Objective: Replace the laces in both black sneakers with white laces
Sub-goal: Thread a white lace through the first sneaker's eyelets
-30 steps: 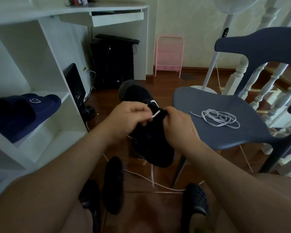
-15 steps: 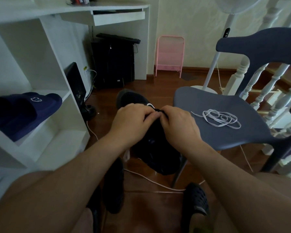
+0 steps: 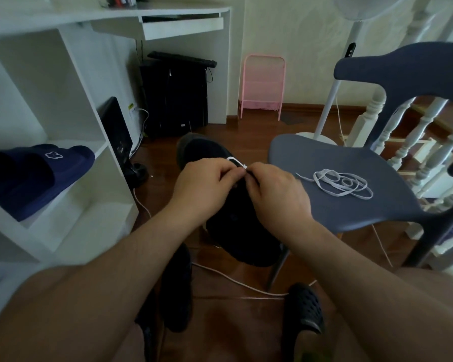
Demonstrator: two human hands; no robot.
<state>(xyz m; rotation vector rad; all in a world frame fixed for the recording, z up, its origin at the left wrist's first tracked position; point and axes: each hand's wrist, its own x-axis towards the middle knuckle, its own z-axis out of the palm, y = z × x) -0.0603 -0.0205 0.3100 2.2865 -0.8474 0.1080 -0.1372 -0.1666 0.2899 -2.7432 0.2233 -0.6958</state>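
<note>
**Both grips pinched on white lace at black sneaker**

Left hand [image 3: 207, 184] and right hand [image 3: 277, 194] met fingertip to fingertip over the black sneaker [image 3: 236, 212], fingers curled, pinching the white lace [image 3: 236, 161] where a short loop showed just beyond the knuckles. Held the sneaker in the air between the forearms, toe pointing away, heel toward the body, above the wooden floor [image 3: 220, 317]. Left a second white lace [image 3: 338, 182] lying in a loose tangle on the seat of the grey chair [image 3: 324, 158], just right of the right hand and apart from it. Lay a second dark shoe [image 3: 177, 288] on the floor below the left forearm. Sat navy slippers [image 3: 34, 173] on the white shelf [image 3: 71, 226] at left.
</note>
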